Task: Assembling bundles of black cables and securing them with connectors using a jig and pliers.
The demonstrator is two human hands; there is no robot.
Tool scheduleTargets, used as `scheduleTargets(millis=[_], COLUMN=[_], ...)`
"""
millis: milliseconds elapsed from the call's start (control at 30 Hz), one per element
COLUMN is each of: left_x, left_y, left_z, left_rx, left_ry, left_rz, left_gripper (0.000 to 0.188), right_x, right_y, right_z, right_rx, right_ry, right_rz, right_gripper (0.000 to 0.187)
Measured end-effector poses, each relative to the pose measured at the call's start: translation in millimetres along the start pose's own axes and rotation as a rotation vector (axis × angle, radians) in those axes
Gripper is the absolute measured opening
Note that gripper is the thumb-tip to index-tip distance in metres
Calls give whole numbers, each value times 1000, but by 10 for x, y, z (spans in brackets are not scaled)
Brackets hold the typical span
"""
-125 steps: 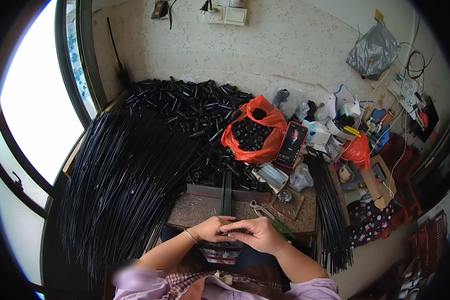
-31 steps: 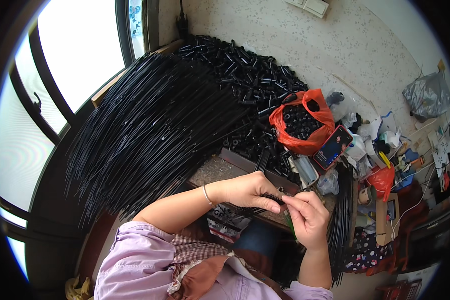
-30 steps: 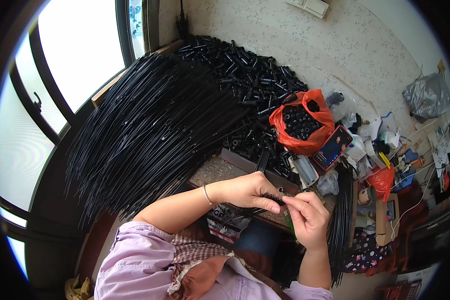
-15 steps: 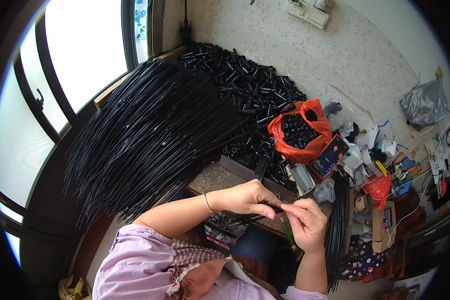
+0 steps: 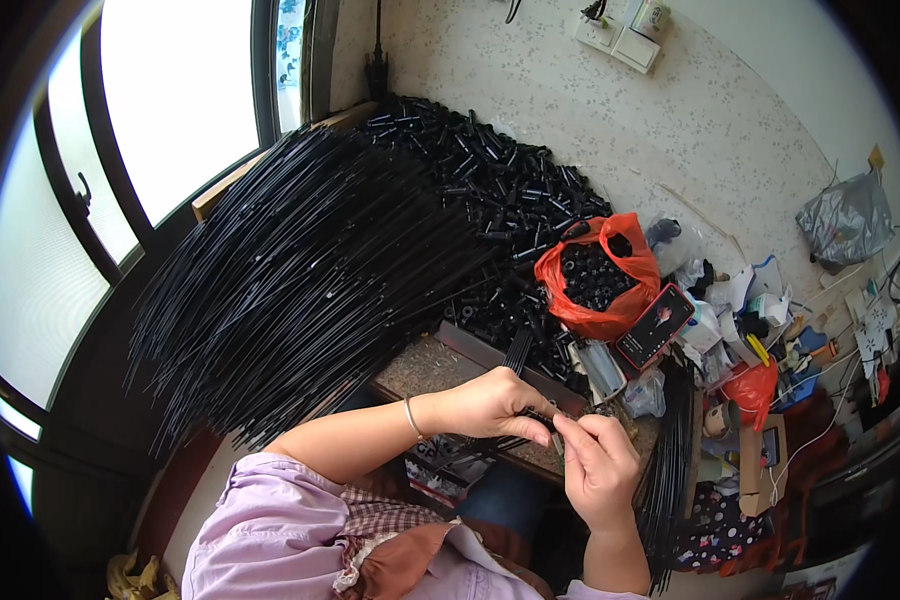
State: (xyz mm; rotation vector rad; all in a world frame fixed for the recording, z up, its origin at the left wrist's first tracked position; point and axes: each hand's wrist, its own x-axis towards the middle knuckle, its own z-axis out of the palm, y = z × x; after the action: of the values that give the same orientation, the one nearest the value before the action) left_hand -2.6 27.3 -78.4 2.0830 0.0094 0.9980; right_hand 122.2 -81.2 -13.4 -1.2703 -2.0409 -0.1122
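Near the table's front edge, my left hand (image 5: 495, 405) is closed around several thin black rods (image 5: 462, 456), whose lengths stick out below the wrist. Close against its fingertips, my right hand (image 5: 600, 468) is closed in a pinch. Whatever sits between that thumb and forefinger is too small and covered to make out. Behind the left hand, a few more black rods (image 5: 518, 348) lean over a grey metal strip (image 5: 475, 346) on the speckled tabletop (image 5: 425, 372).
A large sheaf of long black rods (image 5: 300, 270) fills the left. Behind lies a heap of short black tubes (image 5: 480, 160). A red plastic bag (image 5: 638, 262) of black parts, a phone (image 5: 656, 327) and clutter stand to the right. More rods (image 5: 667, 470) hang beside my right forearm.
My right hand has shifted slightly left, its fingers closer to the left hand's tips. A green object seen below the hands earlier no longer shows. The phone's screen picture differs.
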Motion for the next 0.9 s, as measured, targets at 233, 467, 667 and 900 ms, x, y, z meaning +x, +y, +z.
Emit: scheduleTargets(millis=[233,467,667,900], left_x=[-5,-6,4,-29], left_y=[68,14,-27,-15], left_z=[-70,-1,-7,-1], left_rx=[-7,-105,-200,-174], left_ry=[-147,54,59,14], left_rz=[-96,16,16,-83], left_gripper=[41,36,32,26], right_x=[43,-79,-108,-106], right_y=[106,99,144,161], right_z=[26,222,197,208], right_rx=[377,532,418,422], right_ry=[-49,123,137,117], right_rz=[184,351,318,325], right_gripper=[16,12,10,9])
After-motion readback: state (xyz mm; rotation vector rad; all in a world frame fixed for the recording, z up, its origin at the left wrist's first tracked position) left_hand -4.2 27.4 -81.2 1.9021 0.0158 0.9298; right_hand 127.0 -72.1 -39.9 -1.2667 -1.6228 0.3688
